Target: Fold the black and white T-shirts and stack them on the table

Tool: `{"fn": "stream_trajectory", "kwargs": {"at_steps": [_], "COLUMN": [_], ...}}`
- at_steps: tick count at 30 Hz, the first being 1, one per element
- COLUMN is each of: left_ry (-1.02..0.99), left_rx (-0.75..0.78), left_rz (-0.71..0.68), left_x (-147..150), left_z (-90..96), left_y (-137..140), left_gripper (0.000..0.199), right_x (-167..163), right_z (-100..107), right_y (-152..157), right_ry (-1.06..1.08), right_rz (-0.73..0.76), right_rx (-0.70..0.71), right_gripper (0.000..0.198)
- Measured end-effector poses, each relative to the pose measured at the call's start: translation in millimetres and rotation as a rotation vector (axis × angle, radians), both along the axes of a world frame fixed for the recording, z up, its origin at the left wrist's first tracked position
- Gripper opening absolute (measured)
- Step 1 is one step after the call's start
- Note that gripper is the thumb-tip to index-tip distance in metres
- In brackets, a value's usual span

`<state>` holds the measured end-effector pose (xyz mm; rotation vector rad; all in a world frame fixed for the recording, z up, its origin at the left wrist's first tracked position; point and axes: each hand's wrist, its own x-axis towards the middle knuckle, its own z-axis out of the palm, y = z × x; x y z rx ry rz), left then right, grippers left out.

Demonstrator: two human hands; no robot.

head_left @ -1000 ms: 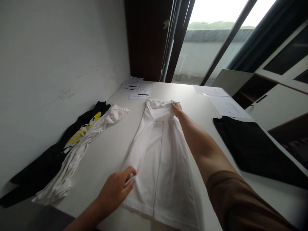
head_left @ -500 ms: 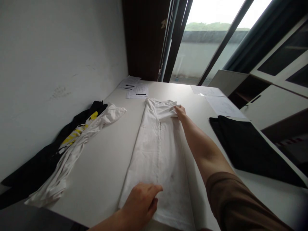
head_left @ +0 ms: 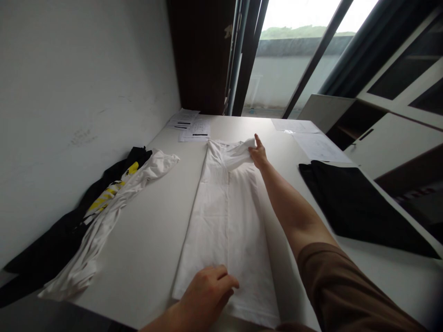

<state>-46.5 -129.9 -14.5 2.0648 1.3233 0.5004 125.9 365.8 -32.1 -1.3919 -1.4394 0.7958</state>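
A white shirt [head_left: 207, 216] lies folded lengthwise in front of me, its collar end at the far side and its hem towards me. My right hand [head_left: 258, 153] reaches to the far end and pinches the shirt's sleeve [head_left: 238, 154] between thumb and fingers, holding that cloth slightly raised; one finger points up. Over the near part of the shirt, close to the hem, is my left hand [head_left: 209, 293], fingers loosely bent and somewhat apart, with no cloth visibly gripped. Whether its fingertips press on the fabric is hard to tell.
Along the wall at left lies a heap of clothes: a crumpled white garment [head_left: 107, 226] beside black and yellow-patterned ones [head_left: 107, 193]. Folded black cloth [head_left: 363, 207] is at the right. Paper sheets [head_left: 195, 129] lie on the white table's [head_left: 148, 230] far left, more sheets [head_left: 318, 147] far right.
My right hand has lifted the sleeve cloth a little and raised one finger. My left hand has shifted slightly right, its fingers more bent. The view has tilted slightly.
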Motion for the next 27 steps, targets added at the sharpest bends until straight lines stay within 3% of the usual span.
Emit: {"fn": "stream_trajectory", "kwargs": {"at_steps": [3,6,13,18,27], "left_ry": [-0.001,-0.029,-0.135,0.006,0.163], "left_rx": [-0.007,-0.015,-0.046,0.013,0.064], "left_rz": [-0.005,-0.019,0.034,-0.020,-0.176], "left_x": [-1.0,-3.8,-5.8,-0.6,-2.3], "left_z": [0.7,2.7,7.8,5.7,15.7], "left_y": [-0.5,0.4,0.1,-1.9,0.9], "left_gripper": [0.022,0.020,0.025,0.041,0.034], "right_x": [7.2,16.1,15.4,6.7,6.2], "right_z": [-4.9,-17.1,-27.0,-24.9,-37.0], "right_y": [3.2,1.2,-4.1,-31.1,-71.2], "right_ry": [0.037,-0.120,-0.533,-0.507,-0.384], "right_rz": [0.102,0.062,-0.067,-0.090,-0.165], "right_rx": [-0.112,-0.191,-0.084,-0.029,-0.008], "right_gripper": [0.076,0.070,0.060,0.054,0.048]}}
